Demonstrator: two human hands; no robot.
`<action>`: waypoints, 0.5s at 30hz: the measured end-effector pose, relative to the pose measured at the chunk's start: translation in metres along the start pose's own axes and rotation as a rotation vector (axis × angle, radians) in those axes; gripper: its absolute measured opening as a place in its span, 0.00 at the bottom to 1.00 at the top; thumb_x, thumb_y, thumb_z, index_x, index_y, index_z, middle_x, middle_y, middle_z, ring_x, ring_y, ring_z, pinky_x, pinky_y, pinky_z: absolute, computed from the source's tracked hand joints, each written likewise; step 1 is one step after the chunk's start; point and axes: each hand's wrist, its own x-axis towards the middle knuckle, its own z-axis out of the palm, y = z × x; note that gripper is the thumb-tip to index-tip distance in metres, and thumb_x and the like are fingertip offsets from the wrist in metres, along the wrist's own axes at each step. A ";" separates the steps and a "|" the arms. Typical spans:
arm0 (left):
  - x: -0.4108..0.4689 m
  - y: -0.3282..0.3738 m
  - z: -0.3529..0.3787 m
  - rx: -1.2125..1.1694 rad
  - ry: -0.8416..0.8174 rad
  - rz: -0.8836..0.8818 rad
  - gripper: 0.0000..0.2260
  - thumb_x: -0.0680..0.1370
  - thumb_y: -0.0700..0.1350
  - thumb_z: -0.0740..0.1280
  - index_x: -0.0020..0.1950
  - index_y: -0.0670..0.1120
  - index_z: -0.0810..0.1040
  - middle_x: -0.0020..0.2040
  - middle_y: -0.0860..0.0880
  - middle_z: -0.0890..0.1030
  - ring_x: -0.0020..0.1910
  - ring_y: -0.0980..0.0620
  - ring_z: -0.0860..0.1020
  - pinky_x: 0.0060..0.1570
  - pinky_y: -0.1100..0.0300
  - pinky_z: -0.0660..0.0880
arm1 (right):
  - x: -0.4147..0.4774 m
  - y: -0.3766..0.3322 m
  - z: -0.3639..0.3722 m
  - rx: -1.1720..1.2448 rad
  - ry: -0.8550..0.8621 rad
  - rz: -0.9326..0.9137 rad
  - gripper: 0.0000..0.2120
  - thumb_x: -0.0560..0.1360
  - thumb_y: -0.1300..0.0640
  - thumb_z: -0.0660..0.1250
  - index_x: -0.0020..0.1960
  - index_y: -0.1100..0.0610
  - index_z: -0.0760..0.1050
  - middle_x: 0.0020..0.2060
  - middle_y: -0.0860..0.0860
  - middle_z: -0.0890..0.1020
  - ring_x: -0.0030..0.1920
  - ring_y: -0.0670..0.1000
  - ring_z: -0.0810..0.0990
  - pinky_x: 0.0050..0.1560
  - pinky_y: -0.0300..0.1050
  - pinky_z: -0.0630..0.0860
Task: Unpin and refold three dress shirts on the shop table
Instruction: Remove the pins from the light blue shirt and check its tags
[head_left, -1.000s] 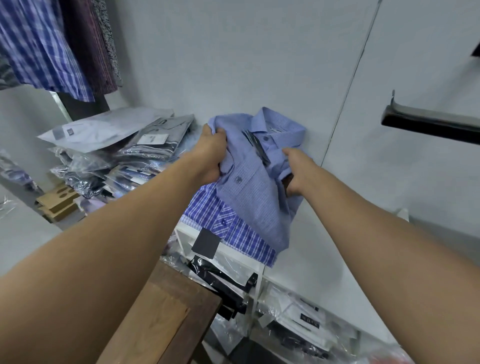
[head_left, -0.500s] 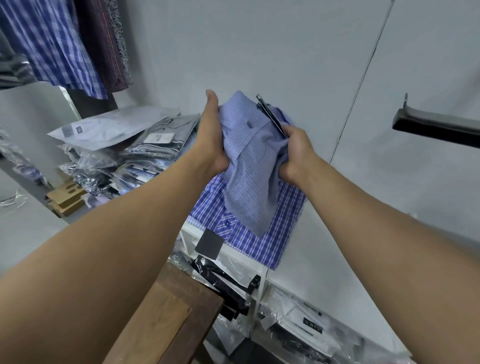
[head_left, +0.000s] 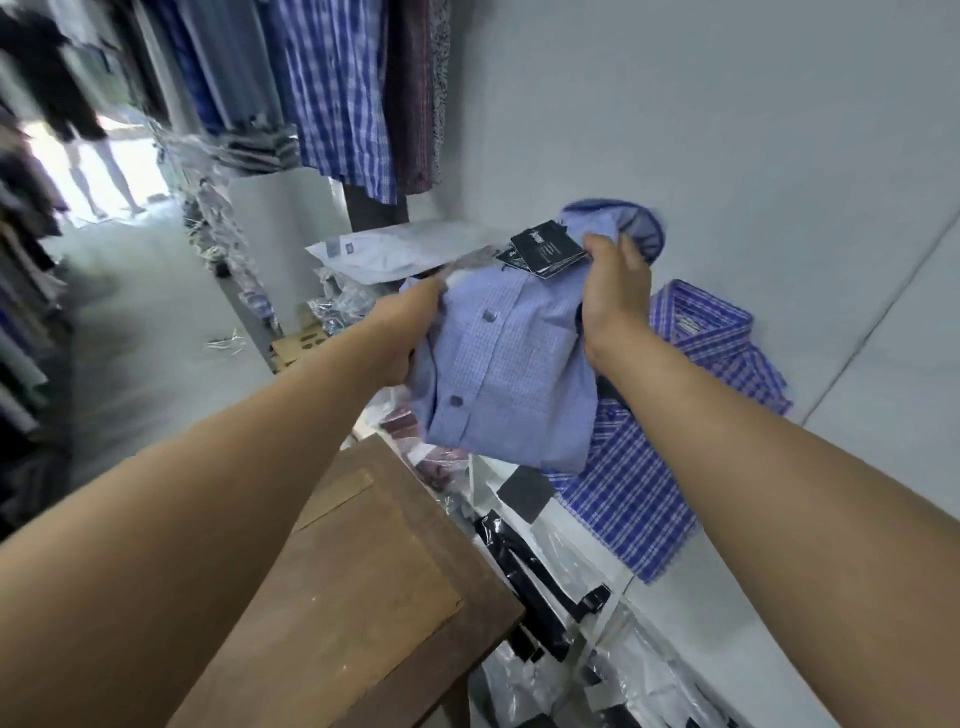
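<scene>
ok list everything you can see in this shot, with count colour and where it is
folded shirt: one, light blue check, held in both hands
tags: a few, black, at the held shirt's collar
plaid shirt: one, blue and white, flat on the white shelf
bagged shirts: a pile, clear plastic, left of the held shirt
hanging shirts: several, blue plaid and dark red, top
wooden table: one, brown, bottom centre
left hand: gripping the shirt's left edge
right hand: gripping near the collar
</scene>
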 end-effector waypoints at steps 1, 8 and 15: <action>0.001 -0.005 -0.015 0.052 0.019 -0.050 0.19 0.75 0.58 0.64 0.58 0.45 0.79 0.53 0.46 0.83 0.49 0.46 0.80 0.47 0.55 0.76 | -0.004 0.001 0.011 -0.020 -0.031 -0.037 0.11 0.77 0.55 0.64 0.37 0.51 0.69 0.33 0.45 0.72 0.35 0.45 0.69 0.40 0.44 0.67; -0.019 -0.045 -0.118 0.371 0.149 -0.148 0.30 0.70 0.68 0.57 0.56 0.44 0.74 0.63 0.41 0.79 0.57 0.41 0.78 0.62 0.48 0.73 | -0.061 0.004 0.077 -0.039 -0.282 -0.041 0.12 0.73 0.58 0.68 0.36 0.54 0.65 0.30 0.45 0.65 0.33 0.46 0.62 0.36 0.42 0.62; -0.077 -0.065 -0.182 0.407 0.037 -0.251 0.35 0.79 0.71 0.46 0.80 0.52 0.60 0.74 0.46 0.68 0.75 0.37 0.64 0.67 0.44 0.63 | -0.141 -0.011 0.119 0.145 -0.666 0.356 0.15 0.63 0.56 0.67 0.35 0.51 0.59 0.35 0.53 0.66 0.37 0.56 0.66 0.41 0.50 0.64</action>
